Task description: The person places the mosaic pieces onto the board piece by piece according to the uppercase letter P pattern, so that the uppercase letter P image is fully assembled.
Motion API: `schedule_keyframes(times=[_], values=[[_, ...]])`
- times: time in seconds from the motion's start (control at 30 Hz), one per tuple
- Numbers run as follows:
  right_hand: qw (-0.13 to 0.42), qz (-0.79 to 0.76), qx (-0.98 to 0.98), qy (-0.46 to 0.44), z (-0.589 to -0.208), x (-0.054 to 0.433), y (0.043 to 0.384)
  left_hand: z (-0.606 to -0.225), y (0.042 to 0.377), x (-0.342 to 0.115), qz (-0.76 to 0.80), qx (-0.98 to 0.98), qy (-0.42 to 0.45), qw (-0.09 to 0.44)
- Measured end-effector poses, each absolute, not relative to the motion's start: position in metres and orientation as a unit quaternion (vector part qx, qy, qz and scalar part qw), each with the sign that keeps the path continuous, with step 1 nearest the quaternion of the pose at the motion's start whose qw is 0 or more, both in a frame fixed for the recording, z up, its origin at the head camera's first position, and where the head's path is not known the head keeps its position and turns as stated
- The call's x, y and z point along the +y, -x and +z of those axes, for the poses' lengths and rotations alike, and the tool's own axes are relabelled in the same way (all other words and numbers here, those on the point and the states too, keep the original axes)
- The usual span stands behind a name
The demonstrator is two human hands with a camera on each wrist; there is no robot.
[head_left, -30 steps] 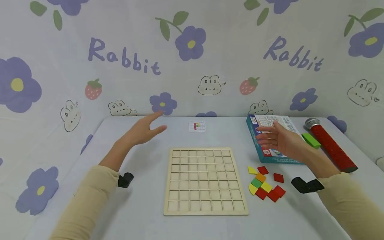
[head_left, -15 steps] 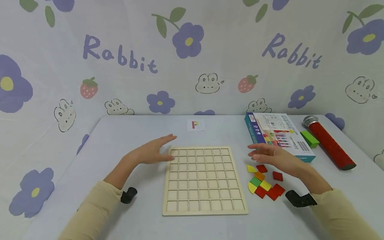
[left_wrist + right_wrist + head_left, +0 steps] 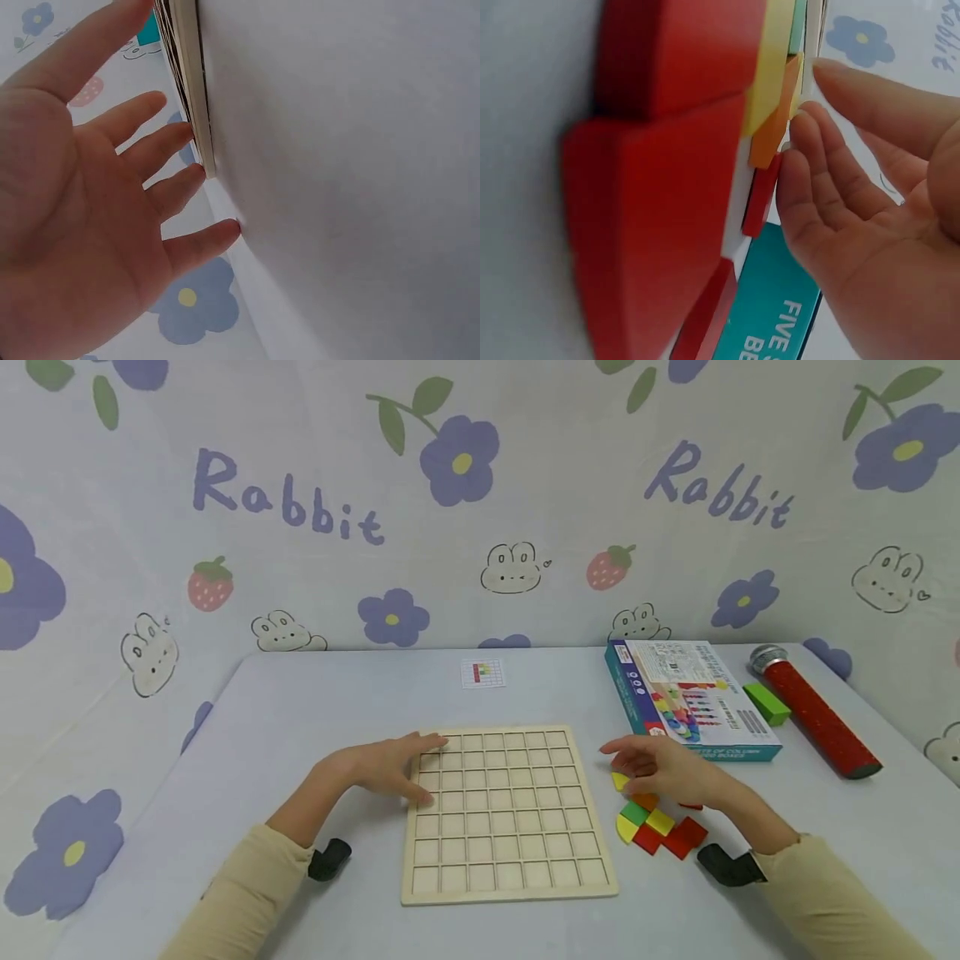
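A pale wooden grid board (image 3: 510, 850) lies mid-table. My left hand (image 3: 375, 768) is spread at its far left corner, fingertips and thumb resting at the rim. In the left wrist view that hand's fingers stand apart beside the board's edge (image 3: 196, 82). My right hand (image 3: 671, 770) is low over a loose group of coloured tiles, its fingers gently bent. Near its fingertips are a yellow tile (image 3: 619, 781) and an orange tile (image 3: 643, 801). Closer to me lie a green tile (image 3: 634, 813), a yellow square tile (image 3: 660, 822), a yellow quarter-round tile (image 3: 626, 829) and several red tiles (image 3: 686, 838).
A small card (image 3: 483, 674) printed with a coloured grid lies behind the board. At the back right are a teal-edged box (image 3: 697, 681), a green block (image 3: 767, 703) and a red microphone (image 3: 821, 718). Behind the table hangs a flower-patterned cloth (image 3: 300, 577).
The left hand has come nearer and down onto the board's left edge. The right hand has dropped from in front of the box to the tiles. The view has shifted slightly.
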State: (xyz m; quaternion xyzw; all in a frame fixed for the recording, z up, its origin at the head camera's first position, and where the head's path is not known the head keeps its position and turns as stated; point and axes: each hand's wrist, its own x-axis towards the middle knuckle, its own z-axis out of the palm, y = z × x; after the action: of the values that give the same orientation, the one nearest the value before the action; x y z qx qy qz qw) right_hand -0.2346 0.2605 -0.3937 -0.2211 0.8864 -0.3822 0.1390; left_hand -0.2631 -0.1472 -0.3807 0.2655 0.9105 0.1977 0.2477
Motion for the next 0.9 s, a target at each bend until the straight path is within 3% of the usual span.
schedule_keyframes(times=[0.9], values=[[0.114,-0.321,0.918,0.202,-0.3926,0.2597,0.2356,-0.3854,0.2578,-0.1512,0.198,0.907,-0.279,0.245]])
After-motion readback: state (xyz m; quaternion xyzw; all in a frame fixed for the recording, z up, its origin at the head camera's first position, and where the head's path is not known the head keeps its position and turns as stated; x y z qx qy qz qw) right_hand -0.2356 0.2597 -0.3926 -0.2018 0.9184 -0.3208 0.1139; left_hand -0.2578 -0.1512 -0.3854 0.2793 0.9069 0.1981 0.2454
